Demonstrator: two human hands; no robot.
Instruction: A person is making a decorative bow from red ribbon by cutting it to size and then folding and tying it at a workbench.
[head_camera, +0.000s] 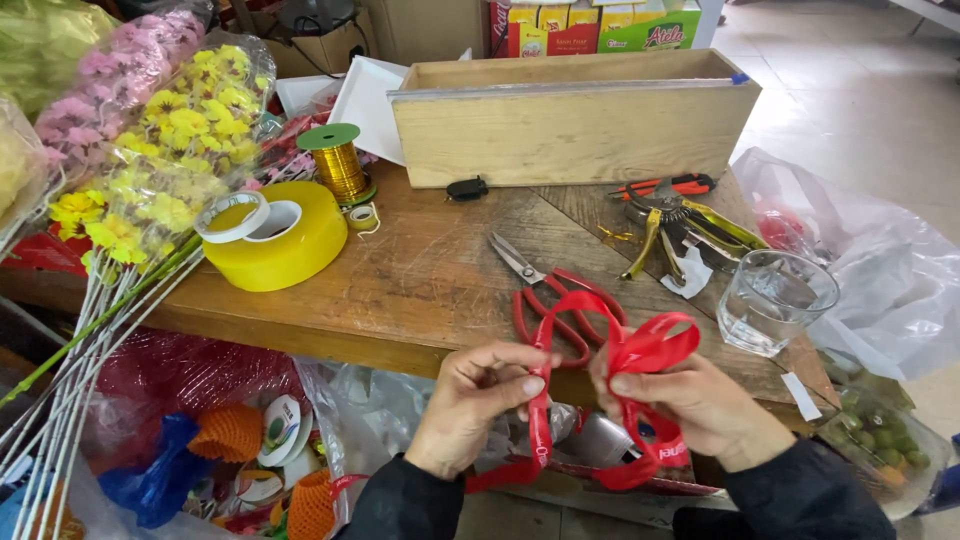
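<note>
Near edge: left hand (478, 400) and right hand (690, 400) both pinch a red ribbon (640, 345), fingers closed on it; loops are formed, tails hang loose, no knot shows yet. Farther on the table (430, 270): red scissors (555, 300), a glass (772, 300), yellow tape (285, 240), then a wooden box (570, 115).

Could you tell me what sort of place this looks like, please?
Probably a florist's workbench: wrapped flower bunches, a gold wire spool and red scissors lie by, while both hands loop red ribbon.
</note>
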